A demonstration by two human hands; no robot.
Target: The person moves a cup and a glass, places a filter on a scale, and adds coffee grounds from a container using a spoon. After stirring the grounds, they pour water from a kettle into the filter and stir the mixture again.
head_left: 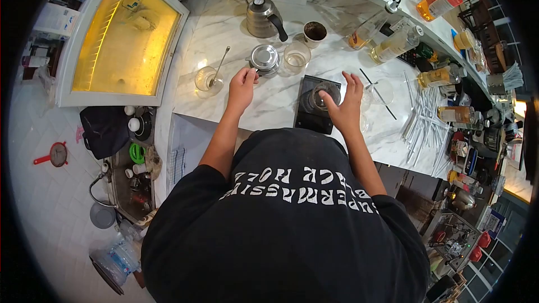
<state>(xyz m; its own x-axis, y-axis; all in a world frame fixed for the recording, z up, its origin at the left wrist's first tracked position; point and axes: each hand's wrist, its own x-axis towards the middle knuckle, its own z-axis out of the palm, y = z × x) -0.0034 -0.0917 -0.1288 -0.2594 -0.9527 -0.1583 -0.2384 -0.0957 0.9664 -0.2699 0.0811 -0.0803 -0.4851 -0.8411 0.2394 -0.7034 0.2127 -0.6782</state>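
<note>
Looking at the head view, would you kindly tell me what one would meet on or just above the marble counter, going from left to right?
Glass with a spoon leaning in it → metal drip filter → clear tumbler → right hand → pile of pale straws.

light: bright, whitish on counter (208, 98) | glow: yellow inside glass-door cabinet (126, 36) | edges: strongly curved, corners black | far details: small, rather soft

I see what looks like a café bar: syrup bottles (396, 45) line a marble tabletop (210, 28), with a gooseneck kettle (261, 19), loose straws (421, 118) and an espresso machine (452, 241).
</note>
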